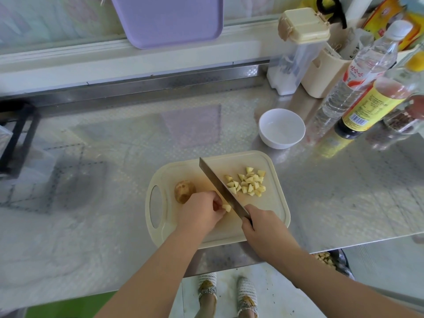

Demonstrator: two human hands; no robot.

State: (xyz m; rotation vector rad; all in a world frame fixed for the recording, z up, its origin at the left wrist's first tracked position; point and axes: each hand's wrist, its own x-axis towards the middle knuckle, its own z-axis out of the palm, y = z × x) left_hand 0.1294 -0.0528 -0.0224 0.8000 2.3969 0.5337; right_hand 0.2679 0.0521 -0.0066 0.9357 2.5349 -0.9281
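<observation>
**Head cam: dicing on 1 board, both hands busy**

1 cream cutting board (pixel 275 161) is lying at the near edge of the steel counter (pixel 114 157). On it are sitting 1 knife (pixel 219 185), 1 brown-skinned chunk (pixel 184 191) by the handle hole, approx. 20 pale-yellow cubes (pixel 249 183) piled right of the blade, and 1 small piece (pixel 226 207). 1 white bowl (pixel 281 128) is standing just beyond the board, w/ 1 clear bottle (pixel 358 81) and 1 dark sauce bottle (pixel 371 104) to its right.

L hand (pixel 199 212), fingers curled down, is pinching the small piece right beside the blade. R hand (pixel 261 226) is gripping the knife handle, w/ the forearm coming in from the lower right and the blade slanting away up-left, btwn piece and pile.
</observation>
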